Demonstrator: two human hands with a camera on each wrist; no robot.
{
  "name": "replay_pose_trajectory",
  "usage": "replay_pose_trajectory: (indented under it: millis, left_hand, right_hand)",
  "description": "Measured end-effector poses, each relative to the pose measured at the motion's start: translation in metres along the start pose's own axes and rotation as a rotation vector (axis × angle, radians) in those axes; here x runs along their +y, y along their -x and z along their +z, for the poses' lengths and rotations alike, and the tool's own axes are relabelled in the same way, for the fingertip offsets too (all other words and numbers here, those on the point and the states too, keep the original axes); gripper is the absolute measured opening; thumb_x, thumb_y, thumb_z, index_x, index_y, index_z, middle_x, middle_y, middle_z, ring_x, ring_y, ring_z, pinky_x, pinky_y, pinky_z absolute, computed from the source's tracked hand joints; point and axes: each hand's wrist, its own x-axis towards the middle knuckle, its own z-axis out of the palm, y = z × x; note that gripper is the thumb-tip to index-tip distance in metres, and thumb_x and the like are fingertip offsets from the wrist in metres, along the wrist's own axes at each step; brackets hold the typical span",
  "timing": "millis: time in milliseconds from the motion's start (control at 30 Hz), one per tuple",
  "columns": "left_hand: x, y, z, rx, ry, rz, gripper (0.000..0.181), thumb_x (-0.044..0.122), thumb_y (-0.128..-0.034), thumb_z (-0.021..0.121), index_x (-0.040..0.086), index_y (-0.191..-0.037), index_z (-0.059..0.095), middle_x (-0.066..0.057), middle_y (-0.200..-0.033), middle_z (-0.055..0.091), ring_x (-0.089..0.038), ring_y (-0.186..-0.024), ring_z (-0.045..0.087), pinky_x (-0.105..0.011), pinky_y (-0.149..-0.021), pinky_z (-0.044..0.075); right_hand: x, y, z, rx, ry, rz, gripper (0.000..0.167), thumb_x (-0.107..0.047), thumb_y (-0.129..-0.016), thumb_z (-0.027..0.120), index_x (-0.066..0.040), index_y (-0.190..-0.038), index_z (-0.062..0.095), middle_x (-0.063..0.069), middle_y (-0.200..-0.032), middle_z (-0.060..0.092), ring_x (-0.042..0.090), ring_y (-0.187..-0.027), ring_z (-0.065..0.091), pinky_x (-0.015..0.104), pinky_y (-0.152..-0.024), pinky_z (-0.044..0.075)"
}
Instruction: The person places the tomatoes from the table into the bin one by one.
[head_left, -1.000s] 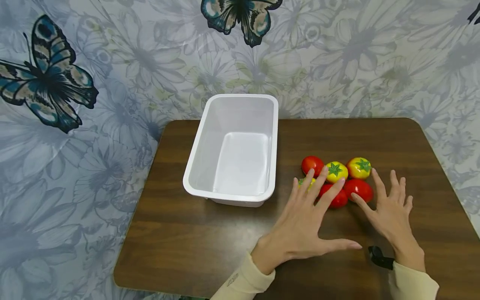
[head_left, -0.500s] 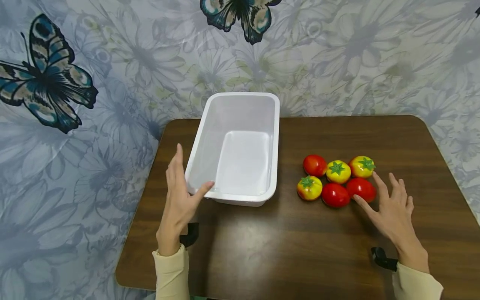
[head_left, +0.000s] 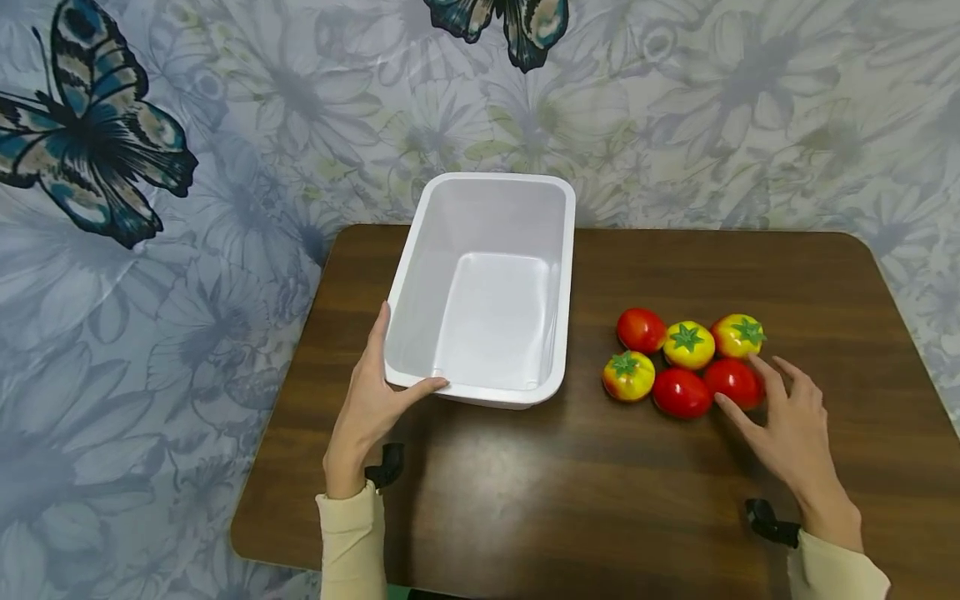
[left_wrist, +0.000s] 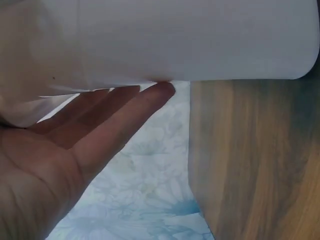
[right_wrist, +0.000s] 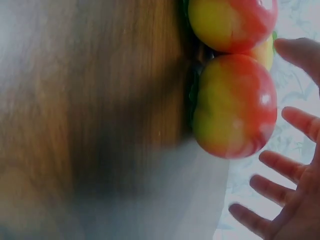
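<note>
A deep white plastic bin [head_left: 495, 321] stands at the back of the table. My left hand [head_left: 367, 408] is at its near left corner, fingers straight along the side and thumb over the near rim. In the left wrist view, fingertips touch the bin's wall [left_wrist: 200, 40]. Several glossy red and yellow tomatoes, some showing green star-shaped tops, lie grouped to the right. My right hand [head_left: 795, 429] is beside the group's right end, nearest a red tomato [head_left: 733, 383] and a yellow one [head_left: 738, 336]. The right wrist view has its fingers spread, apart from the nearest tomato [right_wrist: 235, 107].
The brown wooden table [head_left: 525, 492] has rounded corners. Behind it rises a wall [head_left: 300, 125] with flower and butterfly patterns. A red tomato [head_left: 641, 331] and a yellow-red one [head_left: 628, 377] lie at the group's left end, right of the bin.
My left hand has moved left from over the tomatoes to the bin's near corner and now touches it. The right hand has stayed by the tomatoes, its fingers slightly more bent.
</note>
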Motion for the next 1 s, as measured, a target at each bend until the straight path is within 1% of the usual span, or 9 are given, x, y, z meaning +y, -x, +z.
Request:
replay_pose_trajectory:
  millis: [133,333,567,600,667,733,800,933,1000]
  left_hand:
    - [0.003,0.002,0.002,0.011,-0.011,-0.021,0.124,0.029,-0.0802,0.094,0.032,-0.169,0.007,-0.004,-0.170,0.025,-0.031,-0.144,0.042,-0.055,-0.117,0.035]
    - [0.006,0.003,0.007,0.027,-0.005,-0.027,0.126,0.029,-0.0782,0.095,0.032,-0.169,0.008,-0.008,-0.168,0.029,-0.032,-0.140,0.046,-0.054,-0.114,0.039]
    - [0.006,0.004,0.007,0.016,-0.003,-0.043,0.123,0.032,-0.0808,0.093,0.035,-0.169,0.007,-0.010,-0.167,0.031,-0.033,-0.140,0.045,-0.057,-0.114,0.038]
    - [0.006,0.004,0.007,0.014,-0.007,-0.043,0.122,0.033,-0.0812,0.093,0.035,-0.169,0.007,-0.010,-0.168,0.030,-0.033,-0.141,0.045,-0.057,-0.114,0.038]
    - [0.005,0.004,0.007,0.012,-0.010,-0.047,0.122,0.034,-0.0818,0.092,0.036,-0.169,0.007,-0.009,-0.168,0.030,-0.032,-0.143,0.043,-0.057,-0.115,0.037]
    - [0.004,0.003,0.006,0.012,-0.011,-0.043,0.122,0.035,-0.0816,0.092,0.036,-0.169,0.007,-0.008,-0.168,0.030,-0.032,-0.144,0.043,-0.057,-0.116,0.036]
    - [0.004,0.003,0.006,0.015,-0.013,-0.038,0.122,0.035,-0.0811,0.093,0.036,-0.169,0.008,-0.008,-0.168,0.030,-0.031,-0.143,0.043,-0.056,-0.116,0.036]
    - [0.003,0.003,0.006,0.019,-0.011,-0.036,0.123,0.034,-0.0800,0.093,0.035,-0.169,0.009,-0.009,-0.167,0.032,-0.032,-0.141,0.045,-0.056,-0.115,0.037]
    - [0.004,0.004,0.006,0.019,-0.011,-0.035,0.123,0.034,-0.0796,0.094,0.036,-0.169,0.009,-0.009,-0.166,0.032,-0.032,-0.140,0.045,-0.056,-0.114,0.038]
  right_hand:
    - [-0.005,-0.005,-0.001,-0.016,0.001,0.013,0.069,-0.025,-0.097,0.075,0.001,-0.153,0.044,0.039,-0.146,0.034,0.062,-0.126,0.033,0.082,-0.088,0.033]
    - [-0.008,-0.006,0.000,-0.082,-0.008,0.097,0.061,-0.023,-0.099,0.073,0.004,-0.148,0.048,0.038,-0.142,0.035,0.060,-0.122,0.040,0.083,-0.089,0.039]
    - [-0.005,-0.007,0.006,-0.022,-0.070,0.088,0.059,-0.013,-0.095,0.078,0.006,-0.145,0.053,0.036,-0.136,0.042,0.057,-0.117,0.045,0.073,-0.092,0.044]
    - [-0.005,-0.006,0.007,-0.009,-0.073,0.089,0.059,-0.013,-0.094,0.079,0.005,-0.145,0.054,0.035,-0.136,0.043,0.056,-0.117,0.045,0.063,-0.097,0.048]
    - [-0.005,-0.006,0.008,0.019,-0.082,0.086,0.059,-0.012,-0.092,0.081,0.004,-0.143,0.057,0.033,-0.135,0.045,0.051,-0.111,0.048,0.039,-0.093,0.050]
    - [-0.005,-0.006,0.009,0.045,-0.087,0.084,0.058,-0.010,-0.091,0.082,0.004,-0.142,0.059,0.032,-0.134,0.047,0.047,-0.106,0.049,0.022,-0.085,0.043]
    - [-0.006,-0.006,0.009,0.063,-0.095,0.089,0.057,-0.008,-0.089,0.083,0.003,-0.140,0.062,0.031,-0.133,0.049,0.045,-0.106,0.049,0.013,-0.078,0.033]
    - [-0.008,-0.004,0.007,0.060,-0.112,0.130,0.056,-0.008,-0.089,0.083,0.001,-0.140,0.063,0.030,-0.135,0.050,0.049,-0.120,0.048,0.027,-0.095,0.041]
    - [-0.009,-0.004,0.005,0.055,-0.108,0.155,0.056,-0.009,-0.090,0.082,0.001,-0.141,0.063,0.030,-0.137,0.049,0.050,-0.123,0.047,0.040,-0.100,0.043]
